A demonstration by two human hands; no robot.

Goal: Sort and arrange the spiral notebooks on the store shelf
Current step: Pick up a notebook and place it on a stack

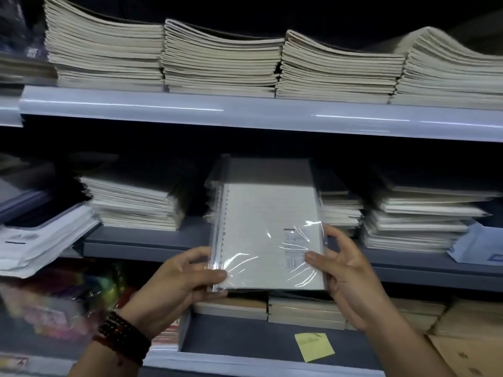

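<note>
1. The left hand (187,278) is pinching the near-left corner of the plastic-wrapped spiral notebook (269,227). Its thumb is lying on top beside the coil holes and its fingers are curling underneath, probably to steady the slippery film.
2. The right hand (345,270) is grasping the near-right corner, thumb pressing the wrap and fingers bracing the right edge. This looks like squaring the notebook.
3. The notebook is lying flat with its coil edge to the left. Its far end is sitting over the middle stack (213,195) of similar wrapped notebooks, and its near end is overhanging the middle shelf (141,244). It is seemingly being lined up onto that pile.
4. More stacks are flanking it: a left stack (136,202) and a right stack (416,216).
5. On the upper shelf (245,112), cream notebook piles (217,63) are sagging. Below, brown-covered notebooks (304,311) and a yellow sticky note (314,346) are sitting on the lower shelf (245,341).
</note>
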